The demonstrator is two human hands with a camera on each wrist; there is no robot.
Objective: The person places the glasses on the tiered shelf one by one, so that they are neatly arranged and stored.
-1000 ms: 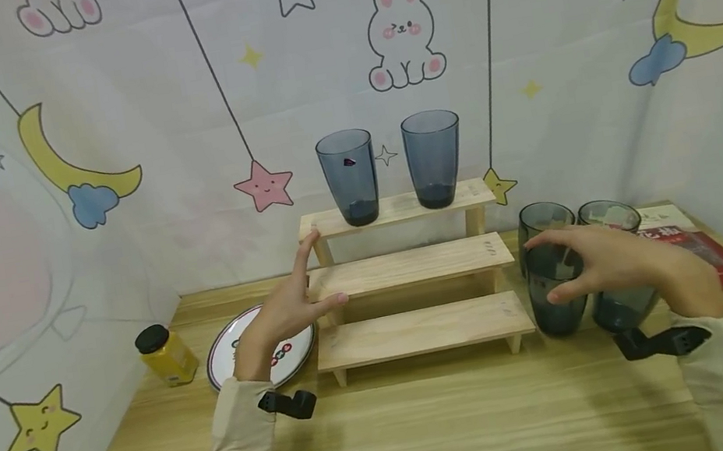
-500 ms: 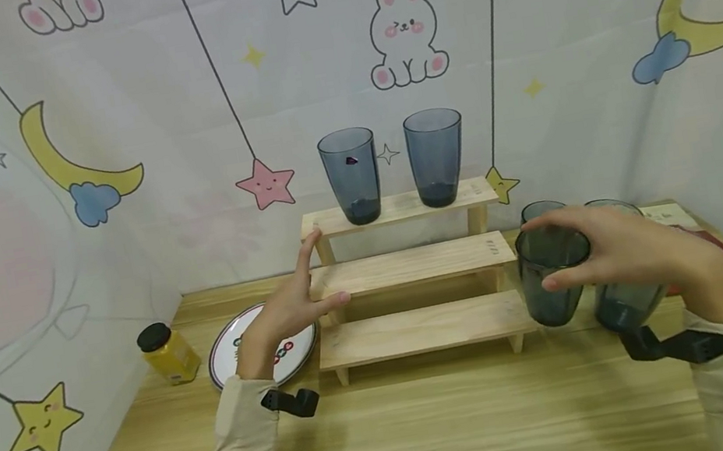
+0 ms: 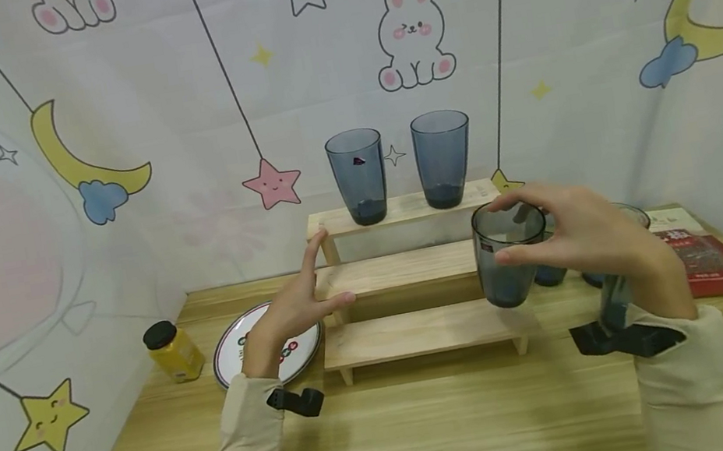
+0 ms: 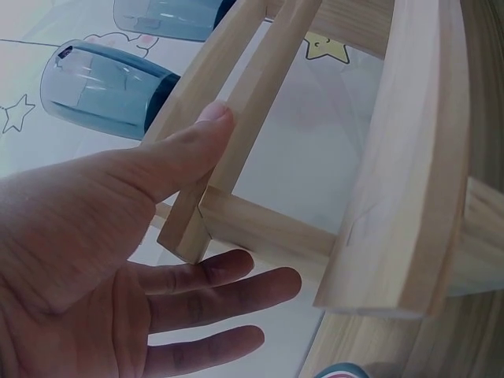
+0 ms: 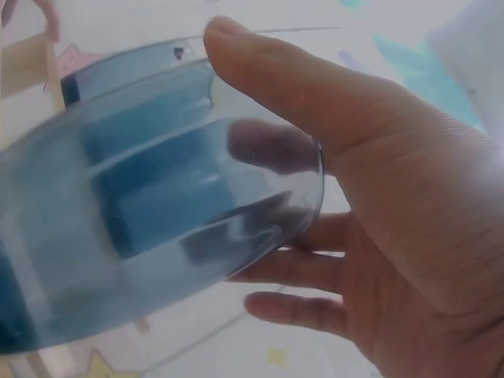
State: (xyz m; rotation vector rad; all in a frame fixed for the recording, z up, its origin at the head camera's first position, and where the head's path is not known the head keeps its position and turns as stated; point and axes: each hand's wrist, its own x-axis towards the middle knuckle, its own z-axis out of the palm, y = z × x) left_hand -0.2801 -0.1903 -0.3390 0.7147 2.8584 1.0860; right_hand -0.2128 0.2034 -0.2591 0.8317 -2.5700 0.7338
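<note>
My right hand [image 3: 587, 241] grips a dark glass tumbler [image 3: 508, 281] near its rim, thumb on the near side. The tumbler overlaps the right end of the middle step of a three-tier wooden stand [image 3: 404, 270]. In the right wrist view the tumbler [image 5: 150, 197] lies between thumb and fingers. My left hand [image 3: 293, 311] is at the stand's left end, fingers spread and mostly straight; its thumb [image 4: 193, 150] overlaps the top tier in the left wrist view. Two bluish tumblers, one left [image 3: 360, 182] and one right [image 3: 446, 165], stand upright on the top tier.
Behind my right hand, more tumblers [image 3: 550, 274] stand partly hidden on the wooden table [image 3: 436, 426]. A red packet [image 3: 718, 260] lies far right. Left of the stand are a white plate [image 3: 230, 364] and a yellow jar [image 3: 176, 357] with a black lid. A printed cloth hangs behind.
My right hand has lifted a tumbler from the group on the right and carried it left to the stand's right end. My left hand stays at the stand's left end.
</note>
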